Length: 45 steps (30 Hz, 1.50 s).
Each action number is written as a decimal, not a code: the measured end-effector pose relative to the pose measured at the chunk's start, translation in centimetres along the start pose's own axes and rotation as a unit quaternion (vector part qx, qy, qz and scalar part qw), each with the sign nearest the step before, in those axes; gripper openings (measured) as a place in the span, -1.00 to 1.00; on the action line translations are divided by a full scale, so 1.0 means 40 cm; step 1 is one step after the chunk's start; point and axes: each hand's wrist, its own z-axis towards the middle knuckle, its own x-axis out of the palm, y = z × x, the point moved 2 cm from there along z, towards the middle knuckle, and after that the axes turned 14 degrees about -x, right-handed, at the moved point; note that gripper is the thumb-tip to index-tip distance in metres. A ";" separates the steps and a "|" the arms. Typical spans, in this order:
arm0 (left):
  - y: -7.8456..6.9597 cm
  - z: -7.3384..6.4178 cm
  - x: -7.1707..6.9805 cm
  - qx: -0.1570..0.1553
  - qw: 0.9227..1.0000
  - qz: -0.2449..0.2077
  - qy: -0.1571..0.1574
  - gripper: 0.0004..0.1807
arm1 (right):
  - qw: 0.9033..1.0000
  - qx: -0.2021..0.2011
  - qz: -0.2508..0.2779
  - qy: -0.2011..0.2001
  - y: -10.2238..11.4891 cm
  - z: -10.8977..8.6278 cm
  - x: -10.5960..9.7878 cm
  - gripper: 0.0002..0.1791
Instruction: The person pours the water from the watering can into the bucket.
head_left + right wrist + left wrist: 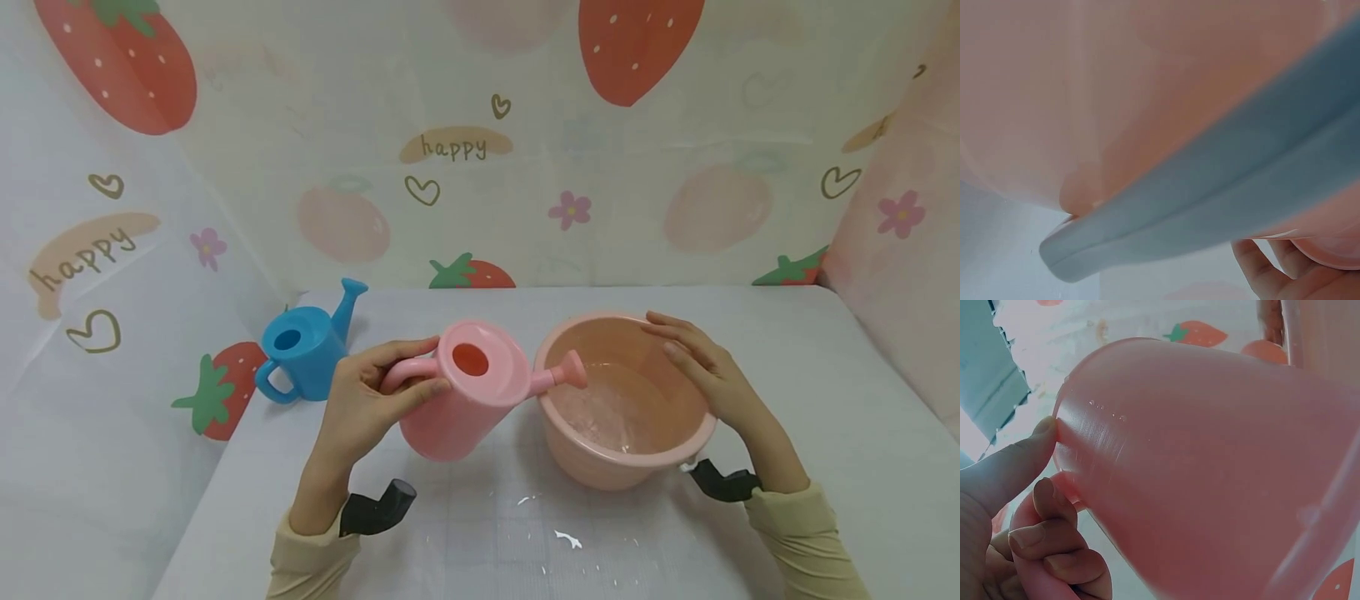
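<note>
In the head view my left hand (375, 392) grips the handle of a pink watering can (450, 429), thumb and forefinger against its top rim. The can is raised and tilted, its sprinkler head (573, 369) just over the near-left rim of a pink bucket (600, 471). Clear water (607, 408) lies in the bucket. My right hand (701, 362) holds the bucket's far-right rim, thumb on the inner side. In the right wrist view the fingers (1260, 269) show outside the wall, beyond the pale bucket handle (1210, 187). Droplets cling to the can's side (1210, 450) in the left wrist view.
A blue watering can (311, 354) stands at the back left, its spout pointing right. Small splashes of water (567, 540) lie on the white table (465, 533) in front of the bucket. A printed cloth (480, 208) hangs along the back and sides.
</note>
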 end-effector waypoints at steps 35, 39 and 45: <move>-0.001 -0.004 0.003 0.010 1.000 0.014 -0.006 -0.54 | 1.000 -0.006 -0.003 0.000 -0.001 -0.002 -0.001 -0.62; -0.001 -0.005 0.004 0.011 1.000 0.017 -0.006 -0.54 | 1.000 -0.004 -0.004 0.001 -0.002 -0.001 0.000 -0.62; -0.004 -0.006 0.003 0.009 1.000 0.019 -0.006 -0.53 | 1.000 -0.002 -0.007 0.001 -0.001 -0.001 0.000 -0.62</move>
